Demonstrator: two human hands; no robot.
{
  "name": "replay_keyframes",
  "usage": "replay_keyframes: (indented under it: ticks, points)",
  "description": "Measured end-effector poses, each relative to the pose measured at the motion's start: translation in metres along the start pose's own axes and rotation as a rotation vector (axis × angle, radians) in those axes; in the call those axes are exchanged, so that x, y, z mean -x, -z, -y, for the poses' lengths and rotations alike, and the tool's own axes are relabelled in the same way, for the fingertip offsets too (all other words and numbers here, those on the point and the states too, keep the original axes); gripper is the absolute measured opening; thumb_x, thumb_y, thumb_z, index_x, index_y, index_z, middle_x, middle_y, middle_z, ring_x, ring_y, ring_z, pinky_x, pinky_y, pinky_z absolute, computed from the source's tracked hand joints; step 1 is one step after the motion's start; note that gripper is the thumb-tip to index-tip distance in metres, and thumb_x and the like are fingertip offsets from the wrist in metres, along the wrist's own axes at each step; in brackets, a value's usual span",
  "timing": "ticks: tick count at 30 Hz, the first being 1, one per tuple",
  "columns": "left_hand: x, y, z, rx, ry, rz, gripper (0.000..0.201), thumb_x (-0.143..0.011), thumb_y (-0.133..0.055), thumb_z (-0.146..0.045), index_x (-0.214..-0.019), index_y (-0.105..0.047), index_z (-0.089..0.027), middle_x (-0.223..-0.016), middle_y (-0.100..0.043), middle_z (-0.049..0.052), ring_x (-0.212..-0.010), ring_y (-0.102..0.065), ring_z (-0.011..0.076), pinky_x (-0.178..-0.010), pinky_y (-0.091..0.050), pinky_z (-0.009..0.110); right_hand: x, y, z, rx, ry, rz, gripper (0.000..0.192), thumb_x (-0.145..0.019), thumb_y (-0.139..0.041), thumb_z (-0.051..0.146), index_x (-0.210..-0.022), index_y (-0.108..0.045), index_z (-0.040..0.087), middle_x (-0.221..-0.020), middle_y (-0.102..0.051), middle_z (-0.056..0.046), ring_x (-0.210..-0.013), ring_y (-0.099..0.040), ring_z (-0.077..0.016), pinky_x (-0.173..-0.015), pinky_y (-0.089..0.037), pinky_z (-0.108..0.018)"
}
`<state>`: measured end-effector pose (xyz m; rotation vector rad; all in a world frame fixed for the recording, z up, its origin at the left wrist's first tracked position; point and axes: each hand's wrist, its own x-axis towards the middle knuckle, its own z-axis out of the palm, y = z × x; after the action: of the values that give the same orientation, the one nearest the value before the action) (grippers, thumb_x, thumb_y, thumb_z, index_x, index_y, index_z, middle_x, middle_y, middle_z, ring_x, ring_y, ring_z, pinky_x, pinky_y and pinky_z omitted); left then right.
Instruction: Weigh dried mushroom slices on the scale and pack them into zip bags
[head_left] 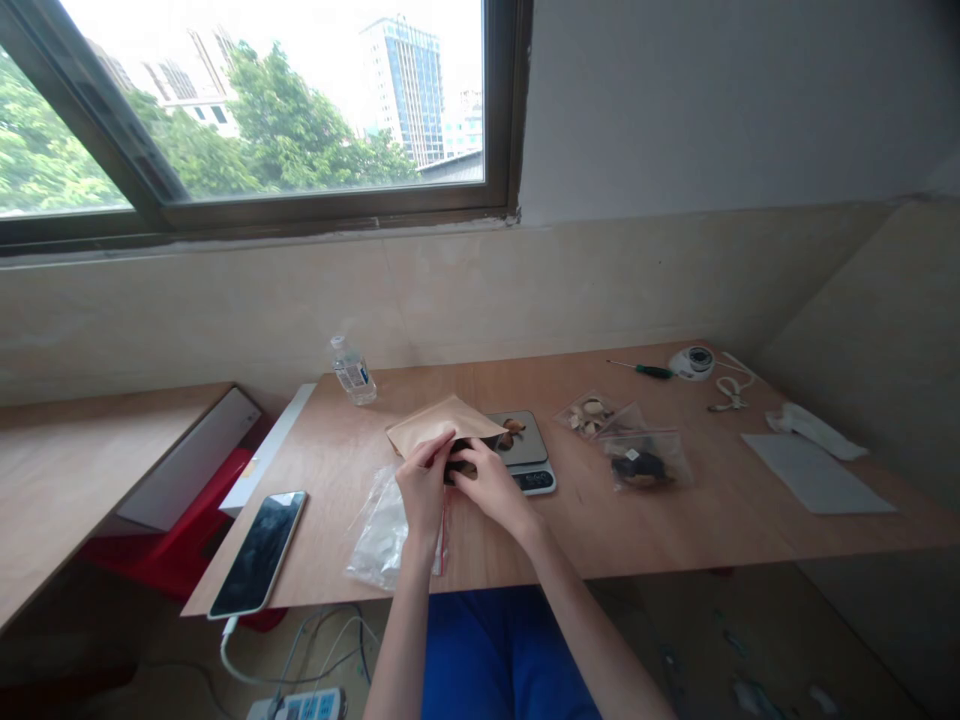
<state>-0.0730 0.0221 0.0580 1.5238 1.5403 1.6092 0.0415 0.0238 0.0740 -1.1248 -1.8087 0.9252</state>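
- The brown paper pouch (442, 422) lies on the table (675, 520) just before the scale (525, 450); its mouth is hidden behind the fingers.
- Left hand (421, 488) pinches the pouch's near edge; right hand (491, 485) closes on it too.
- Dark contents are hard to make out.
- Clear bag (382, 535) lies beneath the left wrist.

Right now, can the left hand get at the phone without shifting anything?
Probably yes. The left hand holds the paper pouch; the phone lies face up to its left, with bare table between.

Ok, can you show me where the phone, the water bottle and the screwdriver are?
phone (260, 552), head view, middle of its dark screen.
water bottle (352, 372), head view, on its label.
screwdriver (654, 371), head view, on its green handle.
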Motion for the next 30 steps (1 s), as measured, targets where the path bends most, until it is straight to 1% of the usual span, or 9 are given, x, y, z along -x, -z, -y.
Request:
replay_keyframes:
  ticks: [3,6,12,16,20,22,25,28,30]
  points:
    - [-0.004,-0.003,0.0,0.007,-0.003,-0.001,0.022,-0.079,-0.058,-0.035,-0.091,-0.071,-0.022,-0.095,-0.071,0.003,-0.088,-0.065,0.0185,-0.079,-0.051,0.03,-0.002,0.0,-0.007,-0.089,-0.029,-0.08,0.023,-0.075,-0.056,0.008,-0.09,-0.07,0.02,-0.112,-0.062,-0.007,-0.101,-0.06,-0.0194,-0.091,-0.045,-0.032]
    - [-0.007,-0.006,0.001,0.002,-0.016,-0.001,0.022,-0.079,-0.058,-0.035,-0.091,-0.071,-0.022,-0.095,-0.07,0.004,-0.089,-0.065,0.0184,-0.081,-0.051,0.03,-0.005,0.001,-0.017,-0.138,-0.064,-0.168,0.022,-0.076,-0.056,0.01,-0.09,-0.071,0.018,-0.105,-0.067,-0.008,-0.099,-0.061,-0.0203,-0.092,-0.045,-0.034]
    - [-0.009,-0.014,0.001,0.006,-0.008,0.005,0.021,-0.079,-0.058,-0.033,-0.091,-0.071,-0.022,-0.094,-0.071,0.004,-0.089,-0.065,0.0179,-0.081,-0.05,0.029,-0.004,0.007,-0.028,-0.209,-0.105,-0.249,0.021,-0.074,-0.057,0.012,-0.088,-0.072,0.017,-0.103,-0.068,-0.009,-0.097,-0.062,-0.0208,-0.092,-0.046,-0.036]
    - [-0.011,-0.014,-0.001,0.004,-0.002,-0.003,0.02,-0.079,-0.058,-0.032,-0.091,-0.071,-0.021,-0.093,-0.071,0.004,-0.088,-0.065,0.018,-0.08,-0.05,0.029,0.002,0.017,-0.025,-0.354,-0.147,-0.237,0.02,-0.072,-0.064,0.02,-0.089,-0.072,0.016,-0.104,-0.068,-0.01,-0.1,-0.061,-0.0218,-0.093,-0.044,-0.037]
    - [-0.014,-0.008,-0.002,0.003,-0.002,-0.024,0.021,-0.079,-0.059,-0.032,-0.092,-0.071,-0.022,-0.094,-0.071,0.003,-0.089,-0.065,0.0186,-0.082,-0.05,0.03,0.012,0.037,-0.032,-0.669,-0.267,-0.174,0.031,-0.066,-0.072,0.031,-0.094,-0.071,0.018,-0.105,-0.068,-0.009,-0.099,-0.062,-0.0222,-0.09,-0.046,-0.036]
    - [-0.016,-0.004,-0.002,0.001,0.007,-0.044,0.021,-0.078,-0.06,-0.033,-0.092,-0.071,-0.023,-0.094,-0.072,0.003,-0.09,-0.065,0.0191,-0.082,-0.05,0.031,0.019,0.049,-0.043,-0.781,-0.346,-0.208,0.038,-0.062,-0.075,0.034,-0.096,-0.071,0.018,-0.102,-0.069,-0.009,-0.093,-0.064,-0.0211,-0.086,-0.048,-0.034]
    - [-0.018,0.0,-0.004,-0.008,0.021,-0.07,0.021,-0.077,-0.061,-0.033,-0.091,-0.072,-0.023,-0.093,-0.072,0.002,-0.089,-0.066,0.0197,-0.082,-0.051,0.031,0.029,0.063,-0.07,-0.832,-0.423,-0.302,0.041,-0.057,-0.079,0.031,-0.095,-0.071,0.017,-0.098,-0.071,-0.009,-0.088,-0.066,-0.0198,-0.08,-0.05,-0.031]
    - [-0.019,0.0,-0.006,-0.015,0.027,-0.08,0.02,-0.076,-0.062,-0.032,-0.09,-0.072,-0.023,-0.092,-0.072,0.002,-0.088,-0.066,0.0197,-0.081,-0.051,0.031,0.03,0.069,-0.099,-0.864,-0.453,-0.319,0.042,-0.055,-0.08,0.029,-0.093,-0.071,0.017,-0.098,-0.071,-0.009,-0.089,-0.066,-0.0199,-0.079,-0.05,-0.029]
    - [-0.018,-0.002,-0.007,-0.017,0.024,-0.082,0.02,-0.076,-0.062,-0.032,-0.09,-0.072,-0.023,-0.091,-0.072,0.002,-0.088,-0.066,0.0197,-0.081,-0.051,0.031,0.025,0.068,-0.117,-0.836,-0.457,-0.373,0.042,-0.052,-0.08,0.029,-0.092,-0.071,0.016,-0.096,-0.071,-0.01,-0.087,-0.066,-0.0205,-0.078,-0.051,-0.031]
